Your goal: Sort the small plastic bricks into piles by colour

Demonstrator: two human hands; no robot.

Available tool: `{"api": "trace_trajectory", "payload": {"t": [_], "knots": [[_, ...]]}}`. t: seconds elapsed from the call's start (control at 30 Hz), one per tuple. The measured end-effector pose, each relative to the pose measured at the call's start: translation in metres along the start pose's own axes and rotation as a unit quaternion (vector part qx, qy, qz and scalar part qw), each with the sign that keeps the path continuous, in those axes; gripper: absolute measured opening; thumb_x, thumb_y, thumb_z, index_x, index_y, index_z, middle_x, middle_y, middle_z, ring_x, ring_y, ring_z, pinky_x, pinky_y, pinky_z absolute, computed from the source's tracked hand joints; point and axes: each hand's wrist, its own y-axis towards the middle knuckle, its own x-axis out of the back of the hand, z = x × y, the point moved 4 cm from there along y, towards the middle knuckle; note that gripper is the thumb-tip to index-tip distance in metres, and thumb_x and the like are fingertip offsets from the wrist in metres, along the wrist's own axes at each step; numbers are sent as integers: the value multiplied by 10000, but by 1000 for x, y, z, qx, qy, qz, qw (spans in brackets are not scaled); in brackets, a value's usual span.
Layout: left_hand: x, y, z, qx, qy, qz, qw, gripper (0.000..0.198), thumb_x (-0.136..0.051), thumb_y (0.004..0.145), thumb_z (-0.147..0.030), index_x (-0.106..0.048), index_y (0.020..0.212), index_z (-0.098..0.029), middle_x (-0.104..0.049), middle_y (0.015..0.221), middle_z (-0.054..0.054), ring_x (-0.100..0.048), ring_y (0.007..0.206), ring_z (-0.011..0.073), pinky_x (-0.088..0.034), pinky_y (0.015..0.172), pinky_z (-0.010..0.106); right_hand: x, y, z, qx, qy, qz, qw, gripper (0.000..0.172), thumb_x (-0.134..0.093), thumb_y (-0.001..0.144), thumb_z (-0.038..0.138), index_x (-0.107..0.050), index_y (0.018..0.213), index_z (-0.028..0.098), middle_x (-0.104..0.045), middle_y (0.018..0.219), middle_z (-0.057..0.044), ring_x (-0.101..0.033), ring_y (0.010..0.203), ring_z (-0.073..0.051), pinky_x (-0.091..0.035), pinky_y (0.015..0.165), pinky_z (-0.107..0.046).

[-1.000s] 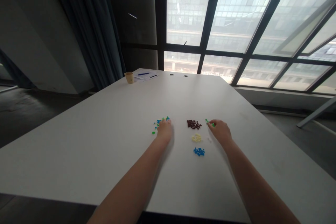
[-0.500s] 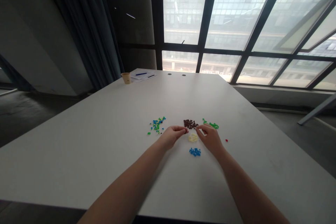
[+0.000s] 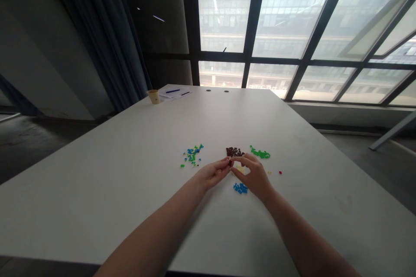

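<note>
My left hand point(image 3: 212, 174) is closed, its fingertips pinching a small dark brown toy brick point(image 3: 230, 163). From the other side, the thumb and forefinger of my right hand point(image 3: 253, 175) close on the same little piece, so the two hands meet. Just beyond the fingertips lies a pile of brown bricks point(image 3: 233, 152). Pale yellow bricks point(image 3: 240, 168) are partly covered by my right hand. Nearer to me is a cluster of blue bricks point(image 3: 240, 188). Exact shapes of the held pieces are too small to make out.
Green bricks point(image 3: 260, 152) lie beyond my right hand, with a single red brick point(image 3: 280, 172) and a yellow one point(image 3: 269, 172) to its right. A mixed blue and green scatter point(image 3: 193, 154) is on the left. Farther off stand a paper cup point(image 3: 154, 97) and papers with pens point(image 3: 172, 93).
My right hand has moved left from the edge of the brown pile to meet my left hand at the held piece. A yellow brick beside the red one is now uncovered.
</note>
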Motion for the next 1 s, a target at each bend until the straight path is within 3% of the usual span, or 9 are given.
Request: {"api": "trace_trajectory", "payload": {"t": [0.3,0.5,0.63,0.7,0.77,0.8,0.87,0.93,1.0], "knots": [[-6,-9,1,70,1,4,998,160,-452,792,12,-533,837,-119,-584,714,31,-571,564,61,-482,517,144,0,-1,4,25,-5,-20,999,204,-615,737,253,-654,937,239,-588,745,-24,-523,740,-164,-432,727,-312],[-1,-5,5,81,30,31,996,165,-555,740,-11,-534,847,-134,-584,747,26,-579,616,76,-478,571,176,1,-1,5,28,-18,-20,999,191,-624,734,264,-659,920,240,-576,723,-16,-517,737,-163,-421,722,-304],[1,-3,3,42,83,33,995,188,-620,697,-43,-530,826,-146,-585,761,18,-576,664,77,-468,673,212,3,-1,6,31,-32,-24,999,159,-616,733,245,-666,883,237,-573,714,-13,-517,739,-156,-412,721,-292],[3,-3,-10,-22,189,23,981,186,-632,693,-80,-534,835,-151,-591,816,31,-575,733,92,-452,732,234,5,1,2,20,-46,-21,998,163,-609,732,249,-667,884,235,-577,719,-16,-521,745,-158,-406,725,-291],[8,-4,-31,-121,378,-19,918,156,-598,717,-107,-546,857,-155,-588,911,58,-563,824,127,-431,786,269,5,4,-5,-11,-69,-12,997,162,-606,724,261,-669,870,232,-581,727,-19,-528,749,-162,-398,718,-293],[11,-5,-44,-178,495,-59,848,142,-567,729,-101,-557,860,-153,-581,957,73,-547,871,147,-415,812,284,5,7,-9,-33,-82,-4,996,155,-607,716,266,-671,853,231,-583,732,-19,-532,751,-164,-392,714,-294],[19,-8,-65,-260,675,-165,670,172,-494,753,-94,-574,890,-162,-553,1046,92,-492,989,191,-372,870,318,1,15,-18,-76,-109,20,991,148,-602,704,267,-675,828,232,-588,745,-19,-536,758,-166,-378,713,-294],[29,-7,-76,-252,770,-244,533,231,-456,772,-128,-574,966,-175,-531,1086,105,-457,1029,229,-365,852,344,-6,25,-22,-106,-132,50,984,151,-596,694,261,-682,816,240,-589,760,-20,-534,771,-167,-362,711,-292],[39,-5,-78,-209,813,-286,463,262,-442,785,-174,-563,1017,-187,-524,1090,118,-453,1018,257,-378,795,356,-15,36,-23,-120,-153,82,977,158,-592,687,249,-690,810,257,-586,776,-22,-528,792,-170,-346,710,-293]]}}
